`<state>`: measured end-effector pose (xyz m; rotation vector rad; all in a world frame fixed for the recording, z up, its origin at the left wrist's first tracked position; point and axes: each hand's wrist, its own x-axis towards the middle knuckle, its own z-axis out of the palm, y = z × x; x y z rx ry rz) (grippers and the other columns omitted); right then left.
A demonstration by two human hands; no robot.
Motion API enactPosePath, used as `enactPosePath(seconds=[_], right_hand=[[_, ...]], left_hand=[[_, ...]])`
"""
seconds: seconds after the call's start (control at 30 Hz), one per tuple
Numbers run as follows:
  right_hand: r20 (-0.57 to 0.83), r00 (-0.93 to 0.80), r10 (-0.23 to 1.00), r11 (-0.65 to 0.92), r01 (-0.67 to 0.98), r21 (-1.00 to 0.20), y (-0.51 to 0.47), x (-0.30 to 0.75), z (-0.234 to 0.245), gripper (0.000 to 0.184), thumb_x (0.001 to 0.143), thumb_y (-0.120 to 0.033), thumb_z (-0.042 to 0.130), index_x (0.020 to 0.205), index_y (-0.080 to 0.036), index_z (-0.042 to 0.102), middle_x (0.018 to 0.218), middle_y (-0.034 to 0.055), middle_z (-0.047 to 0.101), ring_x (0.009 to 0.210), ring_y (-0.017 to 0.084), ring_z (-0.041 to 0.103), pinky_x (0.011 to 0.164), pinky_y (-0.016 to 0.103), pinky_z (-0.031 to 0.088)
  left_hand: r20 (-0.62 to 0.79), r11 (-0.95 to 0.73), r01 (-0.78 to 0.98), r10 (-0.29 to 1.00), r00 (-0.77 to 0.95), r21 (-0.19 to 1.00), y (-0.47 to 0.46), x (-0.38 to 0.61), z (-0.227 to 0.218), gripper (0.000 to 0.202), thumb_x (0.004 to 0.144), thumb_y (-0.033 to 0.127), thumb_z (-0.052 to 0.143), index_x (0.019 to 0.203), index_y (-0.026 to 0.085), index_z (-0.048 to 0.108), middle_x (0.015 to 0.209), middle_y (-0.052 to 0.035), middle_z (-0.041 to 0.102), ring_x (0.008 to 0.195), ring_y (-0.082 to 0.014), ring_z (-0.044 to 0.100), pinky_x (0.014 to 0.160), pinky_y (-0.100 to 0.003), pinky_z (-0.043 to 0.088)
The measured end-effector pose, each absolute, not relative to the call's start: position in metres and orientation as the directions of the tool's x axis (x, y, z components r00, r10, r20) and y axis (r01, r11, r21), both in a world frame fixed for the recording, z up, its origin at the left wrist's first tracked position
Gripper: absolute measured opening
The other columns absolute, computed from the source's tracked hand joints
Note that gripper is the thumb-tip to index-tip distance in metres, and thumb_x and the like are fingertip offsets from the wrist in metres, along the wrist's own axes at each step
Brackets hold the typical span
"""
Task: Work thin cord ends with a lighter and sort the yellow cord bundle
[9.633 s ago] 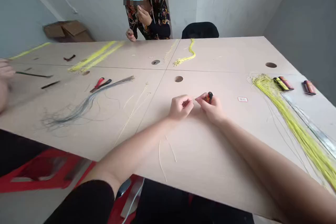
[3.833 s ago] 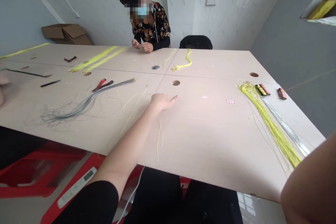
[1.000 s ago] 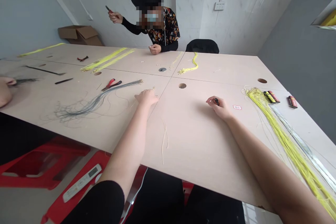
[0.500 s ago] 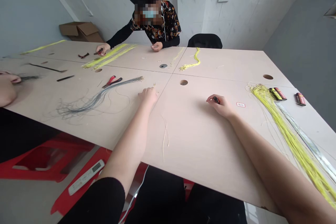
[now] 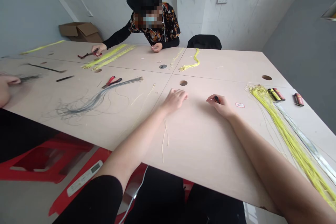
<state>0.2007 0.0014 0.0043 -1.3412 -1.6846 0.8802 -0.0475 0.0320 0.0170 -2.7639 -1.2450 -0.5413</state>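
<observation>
Over the pale tabletop point(image 5: 199, 143), right of frame centre, your right hand point(image 5: 222, 106) has its fingers clamped around a dark cylinder point(image 5: 216, 99), while your left hand point(image 5: 174, 100), at centre, has bent fingers whose hold I cannot tell.

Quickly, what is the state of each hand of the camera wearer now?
Left hand: curled; whether it holds anything cannot be told.
Right hand: closed, holding a small dark cylindrical object.

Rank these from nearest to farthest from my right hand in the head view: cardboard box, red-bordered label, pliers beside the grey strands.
1. Red-bordered label: just right of your right hand.
2. Pliers: left, beside the grey strands.
3. Cardboard box: far left, beyond the table.
</observation>
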Motion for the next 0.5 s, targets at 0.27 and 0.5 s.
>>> enactPosePath(seconds=[0.27, 0.5], right_hand=[[0.244, 0.035, 0.969, 0.241, 0.083, -0.967, -0.001, 0.202, 0.002, 0.024, 0.071, -0.046, 0.059, 0.072, -0.022, 0.056, 0.049, -0.0065, 0.027, 0.047, 0.010, 0.024, 0.048, 0.028, 0.022], [0.149, -0.192, 0.970, 0.158, 0.033, -0.987, 0.001, 0.203, -0.004, 0.033, 0.075, -0.051, 0.064, 0.080, -0.018, 0.062, 0.050, -0.0073, 0.029, 0.046, 0.009, 0.026, 0.048, 0.027, 0.021]], left_hand=[[0.441, -0.935, 0.354, 0.303, 0.845, -0.037, 0.006, -0.010, 0.002, 0.021, 0.093, 0.007, 0.033, 0.084, 0.019, 0.049, 0.084, -0.0022, 0.067, 0.071, -0.0118, 0.055, 0.074, -0.029, 0.031], [0.461, -0.899, 0.431, 0.417, 0.784, 0.079, 0.020, -0.024, 0.001, 0.015, 0.090, 0.008, 0.040, 0.084, 0.019, 0.048, 0.079, -0.0015, 0.064, 0.073, -0.0125, 0.057, 0.067, -0.025, 0.034]])
